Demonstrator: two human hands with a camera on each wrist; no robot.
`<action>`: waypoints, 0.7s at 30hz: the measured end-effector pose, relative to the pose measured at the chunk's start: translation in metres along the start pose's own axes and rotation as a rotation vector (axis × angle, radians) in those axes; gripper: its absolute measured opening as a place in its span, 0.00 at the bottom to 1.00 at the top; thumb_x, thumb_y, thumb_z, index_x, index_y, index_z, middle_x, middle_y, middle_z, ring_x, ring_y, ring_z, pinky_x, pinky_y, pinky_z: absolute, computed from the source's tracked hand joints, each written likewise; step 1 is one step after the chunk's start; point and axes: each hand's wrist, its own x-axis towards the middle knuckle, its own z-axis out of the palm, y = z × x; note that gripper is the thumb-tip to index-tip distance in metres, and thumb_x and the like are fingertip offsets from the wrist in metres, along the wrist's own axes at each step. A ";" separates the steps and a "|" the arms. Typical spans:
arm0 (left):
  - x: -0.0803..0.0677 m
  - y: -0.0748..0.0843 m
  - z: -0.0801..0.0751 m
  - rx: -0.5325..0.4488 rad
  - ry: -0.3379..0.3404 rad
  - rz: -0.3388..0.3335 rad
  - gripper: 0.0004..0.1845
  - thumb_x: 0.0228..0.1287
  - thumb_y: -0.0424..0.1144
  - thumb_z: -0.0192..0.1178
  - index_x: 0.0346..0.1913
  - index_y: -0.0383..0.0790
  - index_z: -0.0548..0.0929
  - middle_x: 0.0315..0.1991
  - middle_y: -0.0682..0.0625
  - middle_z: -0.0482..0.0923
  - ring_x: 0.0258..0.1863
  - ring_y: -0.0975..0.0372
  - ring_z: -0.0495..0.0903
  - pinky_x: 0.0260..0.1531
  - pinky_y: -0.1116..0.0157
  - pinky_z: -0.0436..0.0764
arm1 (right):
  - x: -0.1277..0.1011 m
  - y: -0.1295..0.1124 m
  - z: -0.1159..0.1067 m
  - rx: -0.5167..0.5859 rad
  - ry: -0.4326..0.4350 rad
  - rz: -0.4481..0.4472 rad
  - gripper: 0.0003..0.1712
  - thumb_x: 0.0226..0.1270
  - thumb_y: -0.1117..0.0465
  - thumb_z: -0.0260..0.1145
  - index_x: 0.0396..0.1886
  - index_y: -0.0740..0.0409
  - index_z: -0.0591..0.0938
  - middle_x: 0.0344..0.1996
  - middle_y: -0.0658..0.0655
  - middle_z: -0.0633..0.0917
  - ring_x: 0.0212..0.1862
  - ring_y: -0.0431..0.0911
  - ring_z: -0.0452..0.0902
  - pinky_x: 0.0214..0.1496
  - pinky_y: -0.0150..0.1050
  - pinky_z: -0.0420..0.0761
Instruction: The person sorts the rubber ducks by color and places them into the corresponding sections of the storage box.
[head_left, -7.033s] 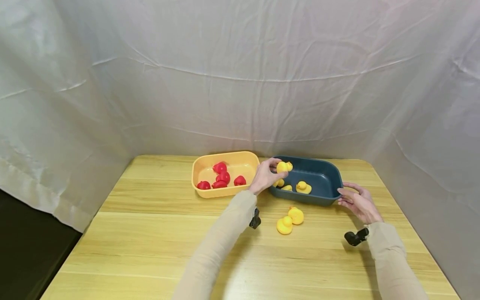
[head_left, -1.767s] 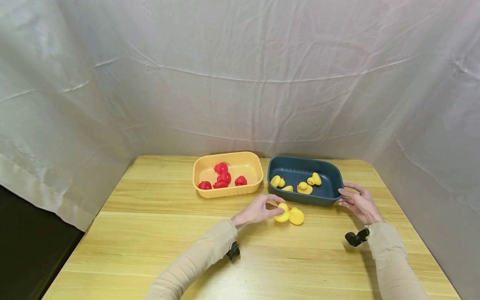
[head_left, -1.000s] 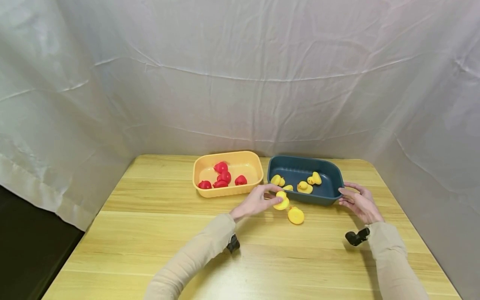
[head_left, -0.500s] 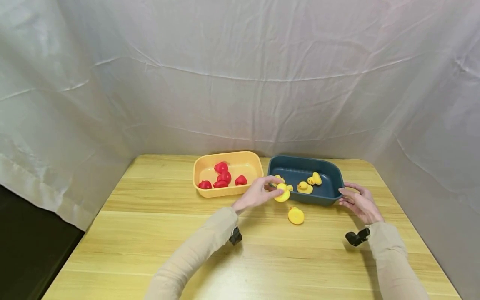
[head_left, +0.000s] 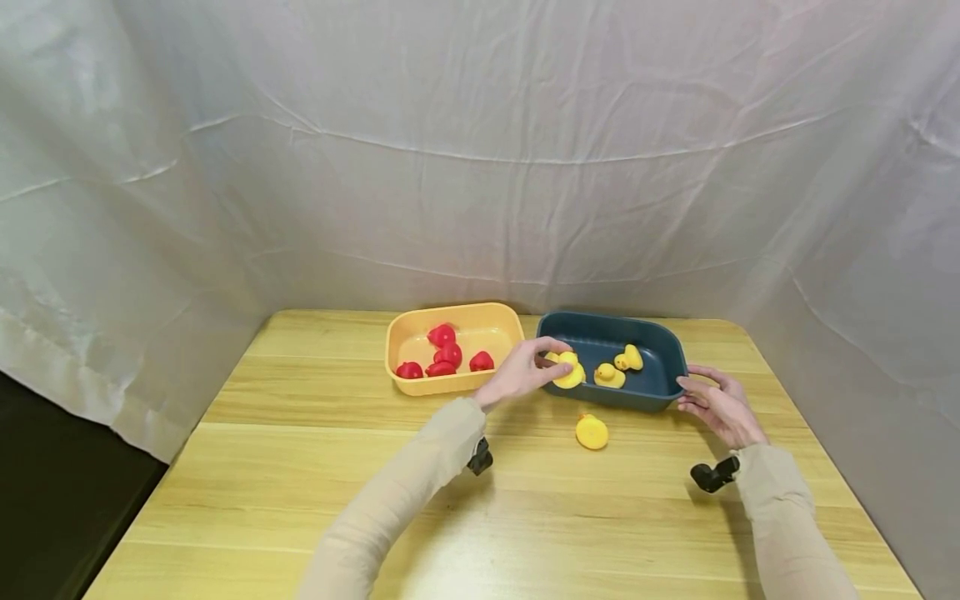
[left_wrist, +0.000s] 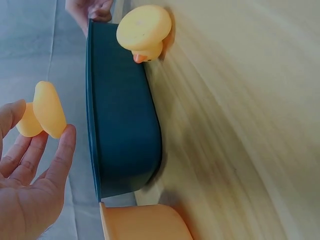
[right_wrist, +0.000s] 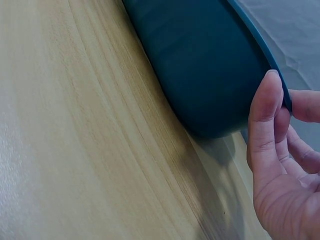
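Observation:
My left hand pinches a yellow rubber duck between thumb and fingers. It is above the left front part of the dark blue bin. In the left wrist view the held duck appears higher than the bin's rim. At the bin's right end, my right hand grips the rim; the right wrist view has the thumb against the wall just below it. Two yellow ducks show plainly inside, and others are partly hidden by my left hand. One more yellow duck lies tipped over on the table before the bin.
A light orange bin with several red rubber ducks stands left of the blue one, close beside it. Both bins are near the back edge of the wooden table. A pale curtain hangs behind and along the sides.
My left hand let go of one duck in the blue bin, picked another off the table, and carried it up and over the bin's front rim. My right hand has stayed at the rim.

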 end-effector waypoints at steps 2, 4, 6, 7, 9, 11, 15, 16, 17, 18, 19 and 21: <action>0.003 0.000 -0.001 0.020 0.008 -0.001 0.18 0.68 0.37 0.65 0.59 0.35 0.81 0.59 0.41 0.82 0.50 0.48 0.86 0.47 0.69 0.87 | 0.000 0.000 0.000 -0.007 0.003 0.003 0.20 0.73 0.65 0.63 0.60 0.55 0.68 0.31 0.48 0.86 0.30 0.40 0.83 0.36 0.31 0.88; 0.005 0.000 -0.002 0.031 0.017 -0.007 0.18 0.69 0.38 0.65 0.58 0.35 0.82 0.59 0.41 0.82 0.49 0.49 0.87 0.48 0.68 0.87 | 0.000 0.000 0.000 -0.013 0.005 0.007 0.21 0.73 0.65 0.63 0.61 0.55 0.68 0.31 0.48 0.86 0.30 0.40 0.83 0.36 0.31 0.88; 0.007 0.000 -0.002 0.028 0.025 -0.020 0.18 0.69 0.39 0.65 0.58 0.36 0.82 0.59 0.42 0.82 0.49 0.50 0.87 0.48 0.68 0.87 | 0.000 -0.001 0.000 -0.016 0.006 0.009 0.21 0.73 0.65 0.63 0.61 0.55 0.68 0.31 0.48 0.86 0.30 0.40 0.84 0.36 0.31 0.88; 0.008 0.000 -0.003 0.025 0.027 -0.029 0.18 0.69 0.40 0.65 0.59 0.37 0.82 0.59 0.42 0.81 0.49 0.51 0.87 0.48 0.68 0.87 | 0.000 0.000 0.000 -0.016 0.005 0.009 0.21 0.73 0.65 0.63 0.61 0.55 0.68 0.31 0.48 0.86 0.30 0.40 0.84 0.36 0.31 0.88; 0.010 0.000 -0.003 0.014 0.033 -0.042 0.18 0.69 0.41 0.65 0.58 0.38 0.82 0.59 0.43 0.81 0.49 0.52 0.87 0.48 0.69 0.86 | 0.000 0.000 0.000 -0.019 0.003 0.009 0.21 0.73 0.65 0.63 0.61 0.55 0.68 0.32 0.48 0.86 0.30 0.40 0.83 0.36 0.31 0.88; 0.012 0.000 -0.003 0.004 0.037 -0.054 0.18 0.69 0.42 0.65 0.59 0.39 0.82 0.60 0.44 0.81 0.49 0.52 0.86 0.46 0.69 0.86 | 0.001 0.000 0.000 -0.019 0.003 0.009 0.21 0.73 0.65 0.63 0.61 0.55 0.68 0.32 0.48 0.86 0.30 0.40 0.83 0.36 0.31 0.88; 0.016 -0.001 -0.003 0.009 0.047 -0.064 0.18 0.69 0.42 0.65 0.59 0.40 0.82 0.59 0.44 0.81 0.48 0.51 0.86 0.44 0.70 0.86 | 0.001 0.001 -0.001 -0.022 0.003 0.010 0.21 0.74 0.65 0.63 0.61 0.55 0.68 0.33 0.47 0.86 0.30 0.40 0.83 0.36 0.31 0.88; 0.017 -0.002 -0.003 0.012 0.052 -0.067 0.18 0.69 0.42 0.65 0.59 0.40 0.82 0.59 0.44 0.81 0.48 0.51 0.86 0.44 0.70 0.86 | 0.001 0.001 -0.001 -0.022 0.004 0.010 0.21 0.74 0.65 0.63 0.61 0.55 0.68 0.33 0.47 0.86 0.30 0.40 0.83 0.36 0.31 0.88; 0.019 -0.002 -0.003 0.016 0.057 -0.069 0.18 0.70 0.42 0.64 0.59 0.40 0.82 0.59 0.44 0.81 0.48 0.51 0.86 0.45 0.70 0.86 | 0.001 0.001 -0.001 -0.022 0.005 0.010 0.21 0.73 0.65 0.63 0.61 0.55 0.68 0.33 0.47 0.86 0.30 0.40 0.83 0.36 0.31 0.88; 0.020 -0.003 -0.002 0.018 0.064 -0.072 0.18 0.70 0.42 0.64 0.59 0.40 0.82 0.59 0.44 0.81 0.49 0.51 0.86 0.45 0.70 0.85 | 0.001 0.001 -0.001 -0.022 0.006 0.010 0.21 0.73 0.65 0.63 0.61 0.55 0.67 0.33 0.47 0.86 0.30 0.40 0.83 0.36 0.31 0.88; 0.021 -0.003 -0.002 0.022 0.070 -0.075 0.19 0.70 0.42 0.64 0.59 0.40 0.82 0.60 0.44 0.81 0.49 0.51 0.86 0.46 0.70 0.85 | 0.001 0.001 -0.001 -0.021 0.007 0.010 0.21 0.73 0.65 0.63 0.61 0.55 0.67 0.33 0.47 0.86 0.30 0.40 0.83 0.36 0.31 0.88; 0.024 -0.004 -0.001 0.024 0.082 -0.081 0.19 0.70 0.42 0.64 0.60 0.40 0.81 0.60 0.45 0.81 0.49 0.51 0.85 0.47 0.69 0.86 | 0.001 0.001 -0.001 -0.020 0.009 0.010 0.21 0.73 0.64 0.63 0.61 0.55 0.67 0.33 0.47 0.86 0.30 0.40 0.83 0.36 0.31 0.88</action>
